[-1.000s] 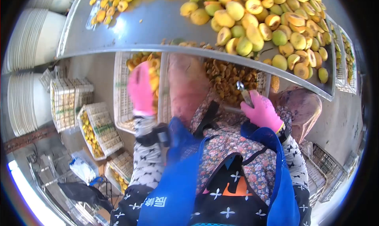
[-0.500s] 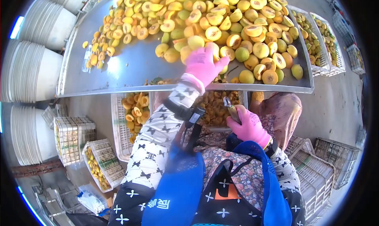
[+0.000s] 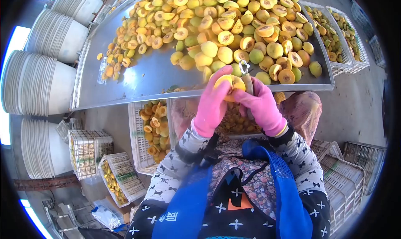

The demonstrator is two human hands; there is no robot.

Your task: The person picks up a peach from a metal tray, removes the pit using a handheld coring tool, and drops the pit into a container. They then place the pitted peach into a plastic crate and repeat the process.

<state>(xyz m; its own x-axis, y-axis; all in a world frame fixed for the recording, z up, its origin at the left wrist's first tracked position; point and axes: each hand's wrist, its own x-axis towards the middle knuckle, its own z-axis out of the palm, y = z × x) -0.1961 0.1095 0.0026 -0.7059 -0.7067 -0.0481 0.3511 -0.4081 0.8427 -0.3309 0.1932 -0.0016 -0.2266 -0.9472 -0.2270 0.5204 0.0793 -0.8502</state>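
Note:
My left hand [image 3: 209, 110], in a pink glove, is closed around a yellow peach [image 3: 229, 82] at the near edge of the metal table. The fruit looks split, with a seam between two parts. My right hand [image 3: 265, 108], also gloved in pink, grips a pitting tool [image 3: 249, 84] with a looped metal head pointing up and away. Its thumb and fingertips reach against the peach. Beyond both hands lies a heap of whole and halved peaches [image 3: 225, 37] on the metal table [image 3: 150, 77]. Below the hands, cut fruit [image 3: 238, 123] is partly hidden by my arms.
Under the table edge at left stands a white crate [image 3: 140, 145] of peach halves. Filled crates [image 3: 346, 67] sit right of the table. Stacked white tubs [image 3: 37, 82] line the left side, and more crates [image 3: 342, 180] stand at lower right.
My left hand has drawn back from the heap with a peach. My right hand has risen with the pitting tool, and both hands now meet at the fruit. The view has shifted slightly.

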